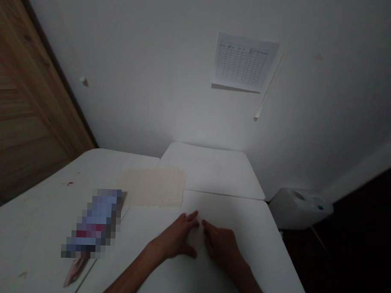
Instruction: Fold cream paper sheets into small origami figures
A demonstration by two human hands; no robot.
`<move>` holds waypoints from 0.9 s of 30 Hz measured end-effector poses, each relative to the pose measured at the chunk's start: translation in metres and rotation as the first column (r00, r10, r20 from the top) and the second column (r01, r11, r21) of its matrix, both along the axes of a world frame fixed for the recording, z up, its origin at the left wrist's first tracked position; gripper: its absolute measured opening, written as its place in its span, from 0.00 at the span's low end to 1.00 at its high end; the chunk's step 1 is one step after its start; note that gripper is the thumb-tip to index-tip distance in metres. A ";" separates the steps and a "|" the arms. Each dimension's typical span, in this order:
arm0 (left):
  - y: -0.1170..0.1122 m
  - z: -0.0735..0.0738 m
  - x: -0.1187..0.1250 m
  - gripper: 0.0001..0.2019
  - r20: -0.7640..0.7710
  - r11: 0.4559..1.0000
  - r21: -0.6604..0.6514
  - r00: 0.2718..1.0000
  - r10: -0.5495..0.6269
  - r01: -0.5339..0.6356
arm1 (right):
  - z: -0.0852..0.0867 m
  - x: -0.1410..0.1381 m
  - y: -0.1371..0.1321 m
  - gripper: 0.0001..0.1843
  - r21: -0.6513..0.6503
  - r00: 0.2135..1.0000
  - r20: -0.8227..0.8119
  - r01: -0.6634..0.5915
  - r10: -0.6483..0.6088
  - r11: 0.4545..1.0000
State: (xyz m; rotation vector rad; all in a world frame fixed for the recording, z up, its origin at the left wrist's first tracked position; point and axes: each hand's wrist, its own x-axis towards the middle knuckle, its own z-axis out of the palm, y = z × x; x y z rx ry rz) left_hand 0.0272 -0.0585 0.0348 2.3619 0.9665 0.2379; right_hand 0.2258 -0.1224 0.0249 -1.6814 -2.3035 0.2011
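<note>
A small pale piece of paper (pixel 196 237), apparently folded, lies on the white table (pixel 165 276) between my two hands. On its left side my left hand (pixel 179 236) holds it down, the thumb at the near edge and the fingers at the far corner. My right hand (pixel 222 245) presses the right edge with its fingers bent and close together. The fingers of both hands cover part of the paper. Beyond my left hand lie several sheets of cream lined paper (pixel 152 187), loosely stacked.
A blurred blue object (pixel 98 220) lies on the left, with a pinkish item (pixel 75 270) sticking out below it. Seams run between the tabletops. A printed chart (pixel 241 64) hangs on the wall. Right of the table stands a white container (pixel 296 210); a wooden door (pixel 27 81) is far left.
</note>
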 end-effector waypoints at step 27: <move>-0.041 0.011 -0.020 0.16 0.039 0.945 0.264 0.977 -0.212 0.194 | -0.014 0.016 -0.028 0.21 0.072 0.996 0.066 0.053 -0.057 0.996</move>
